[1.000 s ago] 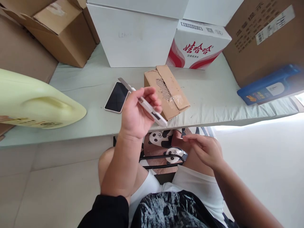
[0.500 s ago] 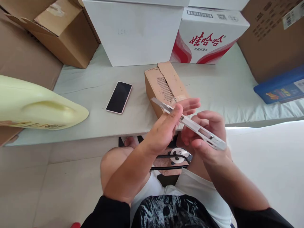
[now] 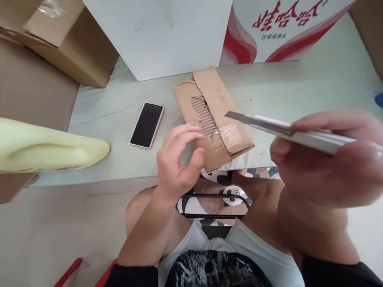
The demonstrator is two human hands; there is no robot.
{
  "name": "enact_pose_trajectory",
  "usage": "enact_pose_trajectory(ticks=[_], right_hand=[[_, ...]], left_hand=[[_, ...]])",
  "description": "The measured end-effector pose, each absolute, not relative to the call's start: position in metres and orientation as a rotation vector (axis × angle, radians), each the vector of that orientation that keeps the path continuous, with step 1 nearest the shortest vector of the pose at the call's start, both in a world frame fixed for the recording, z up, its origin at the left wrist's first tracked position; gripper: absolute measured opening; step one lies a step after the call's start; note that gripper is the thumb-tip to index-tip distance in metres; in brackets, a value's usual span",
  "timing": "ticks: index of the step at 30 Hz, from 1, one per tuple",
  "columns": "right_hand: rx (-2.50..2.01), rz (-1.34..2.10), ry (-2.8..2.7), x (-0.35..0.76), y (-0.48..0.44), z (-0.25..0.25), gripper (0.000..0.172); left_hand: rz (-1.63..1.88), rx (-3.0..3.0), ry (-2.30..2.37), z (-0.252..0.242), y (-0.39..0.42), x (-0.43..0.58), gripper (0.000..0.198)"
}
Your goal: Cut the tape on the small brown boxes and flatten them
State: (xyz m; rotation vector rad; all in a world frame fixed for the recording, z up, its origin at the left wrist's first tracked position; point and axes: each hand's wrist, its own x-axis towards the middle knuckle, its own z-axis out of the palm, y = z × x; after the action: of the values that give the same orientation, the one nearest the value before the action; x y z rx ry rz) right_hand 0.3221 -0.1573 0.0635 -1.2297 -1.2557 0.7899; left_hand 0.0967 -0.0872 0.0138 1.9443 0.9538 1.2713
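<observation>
A white utility knife with its blade out is gripped in my right hand, raised to the right of the small cardboard box. The blade tip points left, over the box's right side as seen from above. On the table edge lies the cardboard box, its top seam torn, with corrugated ridges bared beside it and clear tape near its front end. My left hand is at the box's near left corner, fingers curved and apart, holding nothing; I cannot tell whether the fingertips touch the cardboard.
A phone lies left of the box on the pale green cloth. Further left is a pale yellow bottle. Behind stand a large white box, a red and white carton and an open brown carton.
My left hand has let go of the utility knife and moved left to the box. My right hand has taken the knife up and to the right. The view has shifted closer.
</observation>
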Motion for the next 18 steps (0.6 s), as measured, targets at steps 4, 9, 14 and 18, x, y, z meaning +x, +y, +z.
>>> enact_pose_trajectory(ticks=[4,9,14,18], right_hand=[[-1.188,0.595,-1.12,0.305,-0.146,0.047,0.019],[-1.278,0.602,-1.126,0.3,-0.138,0.042,0.016],[-1.234,0.593,-1.153,0.304,-0.138,0.039,0.014],[-1.204,0.526,-1.203,0.303,-0.141,0.041,0.019]], left_hand=[[1.297,2.151,0.902,-0.015,-0.074,0.103,0.026],[1.369,2.281,0.847,-0.032,-0.071,0.115,0.029],[1.372,2.305,0.874,-0.031,-0.072,0.112,0.026],[1.37,2.323,0.849,-0.032,-0.072,0.111,0.028]])
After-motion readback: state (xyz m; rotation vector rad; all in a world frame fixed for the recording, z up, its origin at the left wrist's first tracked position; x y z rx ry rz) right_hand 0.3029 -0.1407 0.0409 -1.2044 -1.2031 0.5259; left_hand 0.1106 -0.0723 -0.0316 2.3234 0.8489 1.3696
